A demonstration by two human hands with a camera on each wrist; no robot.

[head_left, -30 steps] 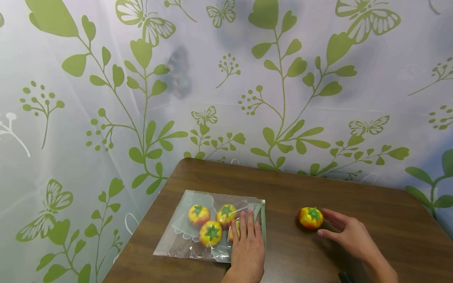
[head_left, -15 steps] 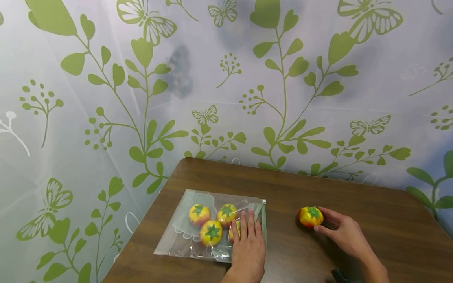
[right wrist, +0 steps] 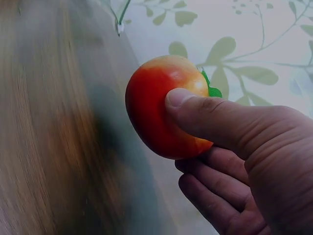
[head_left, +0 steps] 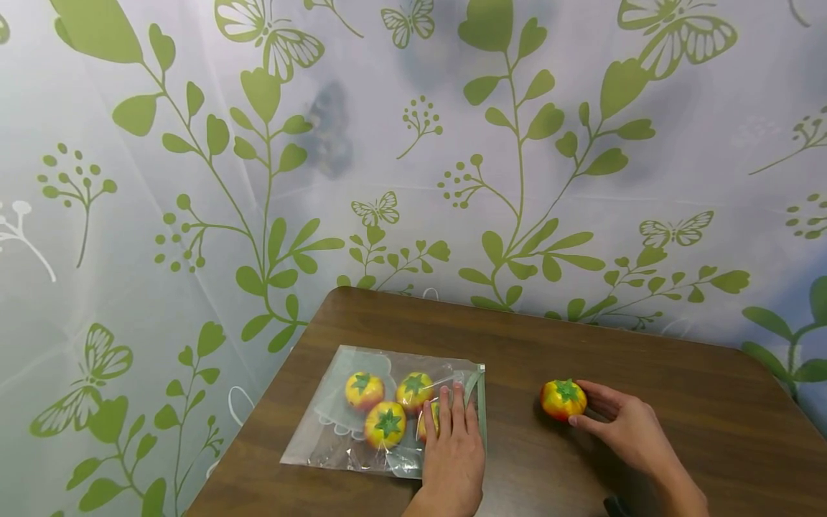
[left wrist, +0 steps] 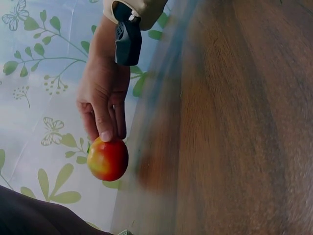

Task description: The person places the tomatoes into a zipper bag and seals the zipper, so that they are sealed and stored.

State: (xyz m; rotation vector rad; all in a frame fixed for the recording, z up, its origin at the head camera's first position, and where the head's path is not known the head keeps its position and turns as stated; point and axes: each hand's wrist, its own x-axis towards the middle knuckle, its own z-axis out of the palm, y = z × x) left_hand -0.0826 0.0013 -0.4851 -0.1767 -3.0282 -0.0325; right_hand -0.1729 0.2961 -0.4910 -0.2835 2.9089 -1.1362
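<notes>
Between thumb and fingers, my right hand (head_left: 636, 429) pinches a red-and-yellow tomato (head_left: 561, 401) with a green star-shaped leaf top. In the left wrist view, a gap shows between this tomato (left wrist: 107, 159) and its reflection in the tabletop. The right wrist view has the thumb pressed on the red side of the tomato (right wrist: 164, 110). My left hand (head_left: 454, 456) rests flat, fingers straight, on a clear zip bag (head_left: 316, 449). Inside the bag lie several similar tomatoes (head_left: 385, 425), one partly hidden under the left fingers. The bag's slider (head_left: 481, 368) sits at its far right corner.
The brown wooden table (head_left: 517, 345) has rounded far corners. Behind it hangs a pale curtain (head_left: 400, 165) printed with green leaves and butterflies. A dark device (left wrist: 128, 43) is strapped at the right wrist, near a light sleeve (left wrist: 149, 12).
My right hand has closed in on the lone tomato, gripped it and shifted it slightly left. The left hand and the bag have stayed in place.
</notes>
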